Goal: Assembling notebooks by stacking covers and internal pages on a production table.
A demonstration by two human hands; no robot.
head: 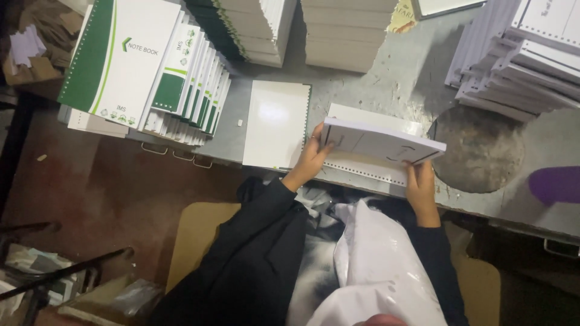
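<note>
Both of my hands hold a thick block of white pages (380, 140), lifted a little above the grey table (386, 84). My left hand (314, 158) grips its left end and my right hand (421, 184) holds its near right edge from below. Under the block lies a punched white sheet (362, 170) with a row of holes along its near edge. A glossy white cover (277, 124) lies flat on the table just left of my left hand.
Green-and-white notebook covers (145, 66) are fanned out at the far left. Tall white paper stacks (344, 33) stand at the back, and staggered piles (513, 66) at the right. A round dark patch (480, 151) marks the table; a purple object (556, 184) sits at the right edge.
</note>
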